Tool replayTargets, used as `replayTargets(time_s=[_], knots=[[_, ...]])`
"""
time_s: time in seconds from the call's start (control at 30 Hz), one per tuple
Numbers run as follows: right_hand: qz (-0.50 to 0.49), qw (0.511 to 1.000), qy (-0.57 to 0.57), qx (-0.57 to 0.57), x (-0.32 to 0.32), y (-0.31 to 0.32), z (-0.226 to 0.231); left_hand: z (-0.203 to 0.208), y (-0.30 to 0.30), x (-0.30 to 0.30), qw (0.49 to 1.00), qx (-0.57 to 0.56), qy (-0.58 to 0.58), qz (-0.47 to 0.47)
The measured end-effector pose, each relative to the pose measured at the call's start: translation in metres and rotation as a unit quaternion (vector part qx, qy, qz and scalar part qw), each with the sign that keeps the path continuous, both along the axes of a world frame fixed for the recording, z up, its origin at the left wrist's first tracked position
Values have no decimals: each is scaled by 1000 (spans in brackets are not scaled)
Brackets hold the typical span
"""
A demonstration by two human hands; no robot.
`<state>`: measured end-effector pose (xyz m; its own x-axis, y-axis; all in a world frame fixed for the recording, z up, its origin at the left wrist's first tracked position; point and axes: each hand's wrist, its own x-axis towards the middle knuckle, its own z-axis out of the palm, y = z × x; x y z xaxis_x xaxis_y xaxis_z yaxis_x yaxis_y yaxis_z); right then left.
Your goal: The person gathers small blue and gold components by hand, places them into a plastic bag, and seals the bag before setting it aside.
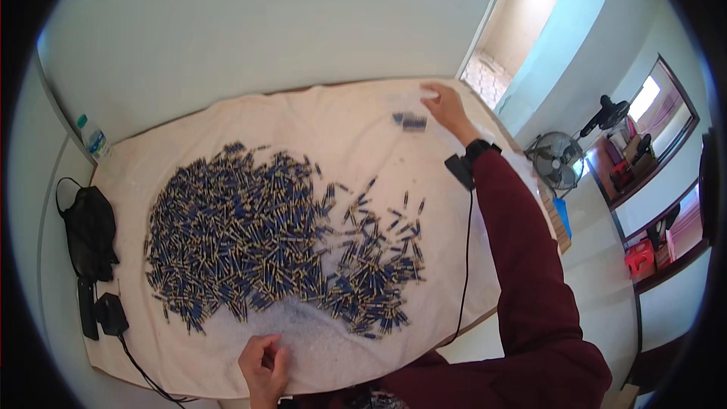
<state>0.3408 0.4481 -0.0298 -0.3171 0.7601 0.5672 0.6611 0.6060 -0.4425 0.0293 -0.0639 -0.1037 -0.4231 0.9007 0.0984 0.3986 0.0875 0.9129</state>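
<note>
At the far right of the table, my right hand (445, 106) is reached out with fingertips drawn together, pinching what looks like the edge of a clear plastic bag (410, 98); the bag is faint and blurred. Just below it lies a small row of dark blue pieces (413, 123), seemingly inside the bag. Near the front edge my left hand (265, 363) hovers with loosely curled fingers, a gap by the thumb, and nothing visible in it. A large pile of small dark blue pieces with brass-coloured ends (235, 235) spreads before it. A smaller scattered heap (371, 288) adjoins its right side.
A pale cloth (447, 257) covers the table. On the left edge are a black pouch (89, 220), a black adapter (111, 313) with a cable, and a plastic bottle (92, 136). A black cable (465, 273) hangs from my right wrist. A fan (558, 160) stands beyond.
</note>
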Motion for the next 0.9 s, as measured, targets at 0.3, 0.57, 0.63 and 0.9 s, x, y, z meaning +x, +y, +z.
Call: replayTargets(time_s=[0.3, 0.57, 0.63, 0.9], knots=[[94, 979, -47, -173, -16, -139, -4, 4, 7, 6, 994, 55, 78, -46], [80, 966, -192, -152, -7, -251, -74, 31, 5, 99, 923, 154, 242, -255], [109, 975, -166, -102, -22, -264, -86, 22, 1, 106, 917, 135, 258, -271], [340, 924, -141, -99, -62, -346, -71, -18, -1, 106, 861, 214, 334, -318]])
